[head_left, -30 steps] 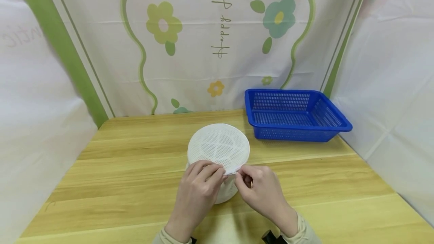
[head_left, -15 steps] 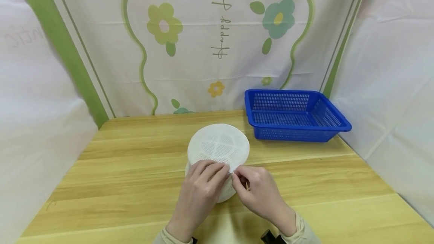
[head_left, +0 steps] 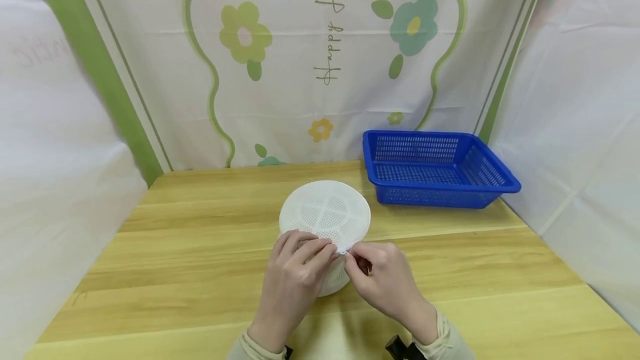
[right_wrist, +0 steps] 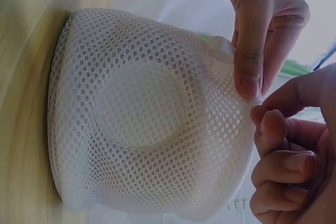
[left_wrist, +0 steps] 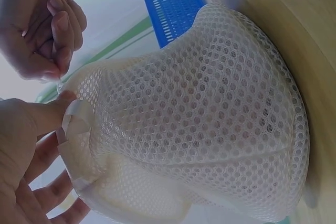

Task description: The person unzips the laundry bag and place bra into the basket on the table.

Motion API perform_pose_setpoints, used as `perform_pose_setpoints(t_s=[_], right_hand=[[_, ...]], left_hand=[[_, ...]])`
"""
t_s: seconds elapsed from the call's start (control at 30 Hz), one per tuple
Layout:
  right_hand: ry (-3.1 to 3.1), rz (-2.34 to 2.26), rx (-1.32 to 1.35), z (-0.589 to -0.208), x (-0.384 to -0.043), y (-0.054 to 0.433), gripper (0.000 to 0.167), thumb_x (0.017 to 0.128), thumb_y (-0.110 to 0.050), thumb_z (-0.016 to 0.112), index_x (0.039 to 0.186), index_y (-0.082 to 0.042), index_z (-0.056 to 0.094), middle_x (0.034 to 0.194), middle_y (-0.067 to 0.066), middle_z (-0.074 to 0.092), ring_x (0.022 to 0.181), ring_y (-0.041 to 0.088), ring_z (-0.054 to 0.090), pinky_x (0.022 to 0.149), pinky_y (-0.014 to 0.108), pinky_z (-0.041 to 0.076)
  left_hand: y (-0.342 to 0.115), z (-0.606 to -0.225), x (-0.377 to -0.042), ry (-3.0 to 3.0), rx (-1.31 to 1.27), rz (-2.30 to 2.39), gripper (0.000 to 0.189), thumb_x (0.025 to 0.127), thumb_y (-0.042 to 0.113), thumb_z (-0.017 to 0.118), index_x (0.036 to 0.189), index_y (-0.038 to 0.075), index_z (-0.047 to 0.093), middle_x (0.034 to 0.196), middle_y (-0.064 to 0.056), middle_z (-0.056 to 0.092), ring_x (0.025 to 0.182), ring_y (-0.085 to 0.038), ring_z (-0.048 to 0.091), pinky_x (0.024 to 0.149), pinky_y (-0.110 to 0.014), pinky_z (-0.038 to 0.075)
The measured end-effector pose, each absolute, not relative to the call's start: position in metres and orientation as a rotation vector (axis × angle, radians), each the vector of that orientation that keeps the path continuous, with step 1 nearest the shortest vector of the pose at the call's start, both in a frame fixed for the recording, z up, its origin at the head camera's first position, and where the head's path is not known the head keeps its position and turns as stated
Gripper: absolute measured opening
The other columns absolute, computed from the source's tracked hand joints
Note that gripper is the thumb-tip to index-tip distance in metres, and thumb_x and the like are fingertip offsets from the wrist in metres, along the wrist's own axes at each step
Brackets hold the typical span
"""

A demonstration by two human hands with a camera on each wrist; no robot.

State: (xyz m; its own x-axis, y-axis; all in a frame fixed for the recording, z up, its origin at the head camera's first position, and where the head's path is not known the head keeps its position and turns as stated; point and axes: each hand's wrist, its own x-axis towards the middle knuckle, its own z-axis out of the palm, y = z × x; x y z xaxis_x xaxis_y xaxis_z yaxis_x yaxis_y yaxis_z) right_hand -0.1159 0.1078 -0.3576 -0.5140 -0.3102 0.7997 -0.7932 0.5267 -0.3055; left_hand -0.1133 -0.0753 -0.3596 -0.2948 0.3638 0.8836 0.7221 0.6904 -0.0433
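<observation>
A white mesh laundry bag (head_left: 325, 210) stands upright on the table, its round top facing up, in the middle of the head view. My left hand (head_left: 295, 276) grips the near edge of that top, thumb in front and fingers over it. Just to the right, my right hand (head_left: 387, 276) pinches a small white zipper pull (head_left: 342, 252) at the rim, its other fingers curled in. Both hands' fingertips nearly meet there. In the left wrist view a white fabric tab (left_wrist: 77, 118) sticks out below the rim by the left thumb. A pale round shape (right_wrist: 142, 103) shows on the mesh side.
A blue perforated plastic basket (head_left: 440, 196) stands at the back right of the wooden table (head_left: 200, 238). White curtains with flower prints (head_left: 300, 71) enclose the back and both sides.
The right fingertips have shifted slightly left along the rim, closer to the left fingers, then held about there. The left hand keeps its grip on the bag, and the head view has shifted a little.
</observation>
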Motion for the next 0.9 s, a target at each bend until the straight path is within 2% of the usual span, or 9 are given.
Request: perform_pose_setpoints(t_s=[0.53, 0.77, 0.9], right_hand=[[-2.130, 0.917, 0.804, -0.3562, -0.1169, 0.1151, 0.027, 0.076, 0.002, 0.066, 0.065, -0.022, 0.059, 0.059, -0.020, 0.042, 0.050, -0.006, 0.037, 0.042, 0.011, 0.032], [-2.081, 0.947, 0.925, -0.3568, -0.1169, 0.1126, 0.022, 0.081, 0.001, 0.065, 0.071, -0.019, 0.061, 0.062, -0.015, 0.046, 0.052, -0.003, 0.041, 0.045, 0.010, 0.034], [-2.034, 0.942, 0.954, -0.3576, -0.1167, 0.1129, 0.019, 0.081, 0.000, 0.065, 0.072, -0.017, 0.065, 0.061, -0.013, 0.047, 0.052, -0.002, 0.041, 0.045, 0.009, 0.033]], left_hand=[[-0.0759, -0.3592, -0.1133, -1.902, -0.839, -0.463, 0.009, 0.088, 0.015, 0.070, 0.091, 0.009, 0.077, 0.092, 0.000, 0.072, 0.088, -0.023, 0.063, 0.085, -0.038, 0.050], [-0.0736, -0.3601, -0.1134, -1.896, -0.869, -0.483, 0.011, 0.087, 0.014, 0.072, 0.094, 0.006, 0.076, 0.096, -0.002, 0.072, 0.089, -0.022, 0.063, 0.087, -0.038, 0.050], [-0.0714, -0.3617, -0.1131, -1.882, -0.886, -0.468, 0.013, 0.088, 0.014, 0.071, 0.095, 0.006, 0.077, 0.097, -0.003, 0.072, 0.089, -0.022, 0.063, 0.087, -0.038, 0.051]])
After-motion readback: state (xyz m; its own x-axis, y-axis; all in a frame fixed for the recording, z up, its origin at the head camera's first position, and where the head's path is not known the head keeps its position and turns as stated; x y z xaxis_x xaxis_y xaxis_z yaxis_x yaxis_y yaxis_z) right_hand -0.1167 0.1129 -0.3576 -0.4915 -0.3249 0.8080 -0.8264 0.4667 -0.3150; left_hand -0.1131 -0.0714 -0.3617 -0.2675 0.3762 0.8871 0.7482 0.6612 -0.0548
